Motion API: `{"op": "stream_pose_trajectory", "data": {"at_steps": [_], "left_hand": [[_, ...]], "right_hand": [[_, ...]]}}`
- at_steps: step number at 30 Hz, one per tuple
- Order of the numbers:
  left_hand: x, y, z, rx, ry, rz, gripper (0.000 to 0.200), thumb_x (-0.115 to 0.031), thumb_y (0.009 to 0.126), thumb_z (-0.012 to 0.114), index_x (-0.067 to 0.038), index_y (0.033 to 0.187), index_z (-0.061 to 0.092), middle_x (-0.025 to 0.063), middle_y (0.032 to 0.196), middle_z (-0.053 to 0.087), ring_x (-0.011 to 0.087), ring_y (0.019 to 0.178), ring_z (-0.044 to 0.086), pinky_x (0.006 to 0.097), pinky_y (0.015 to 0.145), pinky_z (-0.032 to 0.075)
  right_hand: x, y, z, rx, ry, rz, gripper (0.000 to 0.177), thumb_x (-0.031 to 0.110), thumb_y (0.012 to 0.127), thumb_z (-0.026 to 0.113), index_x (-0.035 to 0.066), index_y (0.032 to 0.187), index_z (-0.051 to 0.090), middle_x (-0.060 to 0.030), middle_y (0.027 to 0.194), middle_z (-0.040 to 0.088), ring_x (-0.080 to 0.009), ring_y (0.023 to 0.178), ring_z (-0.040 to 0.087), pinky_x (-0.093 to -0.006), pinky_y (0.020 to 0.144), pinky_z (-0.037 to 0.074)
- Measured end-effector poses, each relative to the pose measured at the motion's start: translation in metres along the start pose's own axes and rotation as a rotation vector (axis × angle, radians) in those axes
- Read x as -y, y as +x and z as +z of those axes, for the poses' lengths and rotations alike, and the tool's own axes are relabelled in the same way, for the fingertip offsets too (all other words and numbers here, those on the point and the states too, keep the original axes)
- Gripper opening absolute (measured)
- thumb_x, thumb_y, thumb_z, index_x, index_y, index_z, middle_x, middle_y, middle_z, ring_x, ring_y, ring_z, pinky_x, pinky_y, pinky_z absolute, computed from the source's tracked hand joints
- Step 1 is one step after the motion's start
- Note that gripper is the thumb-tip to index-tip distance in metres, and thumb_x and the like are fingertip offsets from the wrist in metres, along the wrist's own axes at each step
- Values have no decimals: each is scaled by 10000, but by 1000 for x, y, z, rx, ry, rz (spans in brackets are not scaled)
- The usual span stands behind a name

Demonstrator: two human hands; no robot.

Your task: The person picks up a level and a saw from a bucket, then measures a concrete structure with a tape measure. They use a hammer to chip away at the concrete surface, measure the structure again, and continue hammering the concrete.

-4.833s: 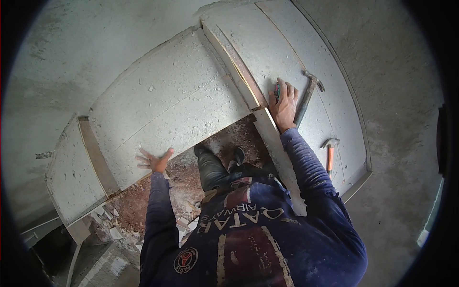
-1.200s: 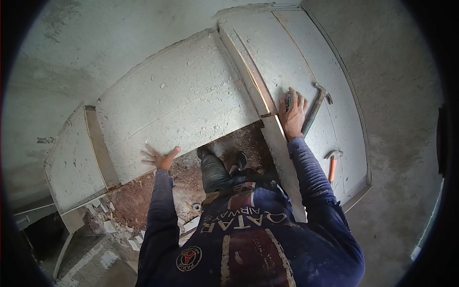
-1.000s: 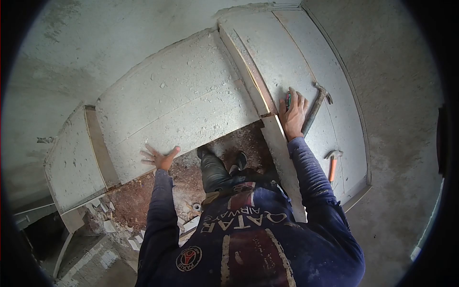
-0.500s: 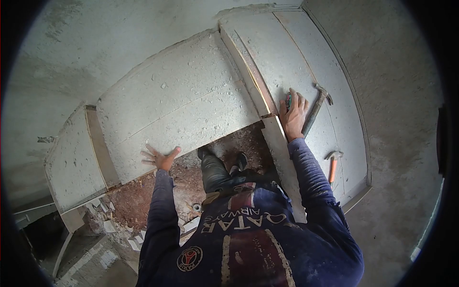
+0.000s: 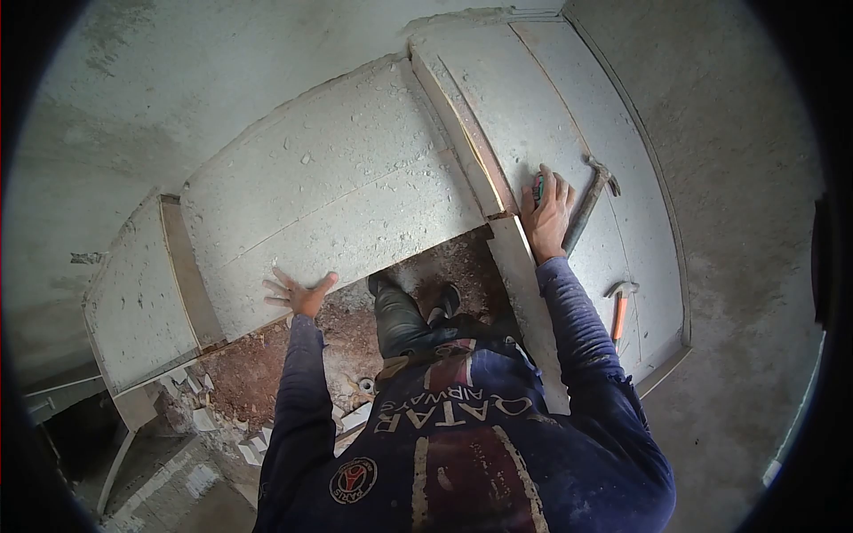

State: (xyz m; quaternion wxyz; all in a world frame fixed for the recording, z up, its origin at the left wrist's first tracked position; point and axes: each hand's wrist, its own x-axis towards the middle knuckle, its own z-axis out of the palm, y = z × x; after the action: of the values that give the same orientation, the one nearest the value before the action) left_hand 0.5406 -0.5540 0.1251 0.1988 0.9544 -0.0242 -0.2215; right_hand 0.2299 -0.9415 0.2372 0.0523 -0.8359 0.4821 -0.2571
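Observation:
My left hand lies with fingers spread on the front edge of a grey, debris-strewn slab. Farther right, my right hand rests on the higher panel, its fingers curled around a small dark item with a green edge, mostly hidden by the palm. Just beside that hand lies a claw hammer with a worn dark handle. A second hammer, with an orange handle, is lower on the same panel, near my right forearm.
A raised board edge divides the slab from the higher panel. Below the slab, an opening shows reddish rubble and my legs. Broken pale pieces lie at lower left. An upright board crosses the left end. Bare plaster walls surround the work.

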Motion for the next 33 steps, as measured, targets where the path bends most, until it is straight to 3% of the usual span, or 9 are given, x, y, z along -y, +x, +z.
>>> {"op": "stream_pose_trajectory", "data": {"at_steps": [11,13,33], "left_hand": [[-2,-1,-1,-4,4,-5,1653,-703,427,903,-148,1573,-150,272,1575,-287,583,1378,-306,785,1077,-52],[-6,-6,-6,26,-18,6,1633,-726,474,881,-131,1565,-180,297,1565,-292,585,1373,-313,761,1073,-97],[-9,-9,-9,35,-16,9,1634,-731,474,879,-111,1565,-168,318,1555,-292,591,1370,-311,766,1062,-112]], "right_hand": [[-1,0,0,15,1,1,538,252,907,645,86,1398,499,-206,1317,534,-417,1248,449,-526,1073,375],[-1,-1,0,38,-1,15,545,255,910,638,87,1407,488,-203,1334,523,-415,1270,431,-528,1086,367],[-2,0,0,32,-17,-3,543,252,908,643,82,1400,488,-208,1337,521,-414,1259,437,-526,1085,362]]}}
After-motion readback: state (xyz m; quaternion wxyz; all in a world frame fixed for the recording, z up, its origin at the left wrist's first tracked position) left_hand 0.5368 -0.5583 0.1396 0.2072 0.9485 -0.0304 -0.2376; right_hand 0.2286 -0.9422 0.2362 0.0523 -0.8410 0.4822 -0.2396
